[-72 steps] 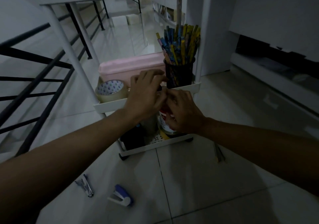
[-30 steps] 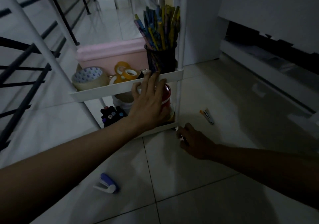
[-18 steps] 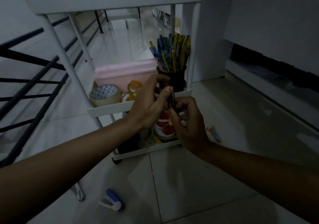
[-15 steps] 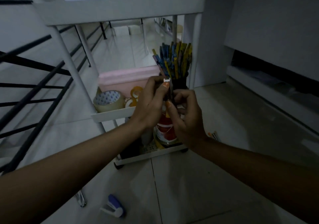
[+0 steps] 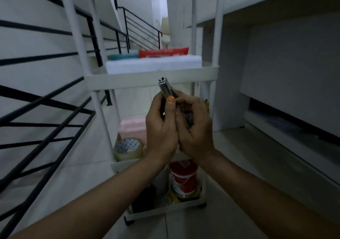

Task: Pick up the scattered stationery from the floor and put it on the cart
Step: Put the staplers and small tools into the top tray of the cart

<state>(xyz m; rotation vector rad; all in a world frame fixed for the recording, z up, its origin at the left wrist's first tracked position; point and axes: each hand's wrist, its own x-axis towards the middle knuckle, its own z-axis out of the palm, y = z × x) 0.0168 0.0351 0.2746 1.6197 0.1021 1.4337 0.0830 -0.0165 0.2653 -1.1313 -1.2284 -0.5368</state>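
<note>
Mid-task: small metal stapler [image 5: 165, 89] pinched in left hand [image 5: 161, 128] and right hand [image 5: 195, 130] before three-tier cart [image 5: 150, 77], not yet shelved.

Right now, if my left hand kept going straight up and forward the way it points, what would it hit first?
Probably the front rim of the cart's upper shelf, just above the metal tool that the left hand holds; depth is unclear.
</note>
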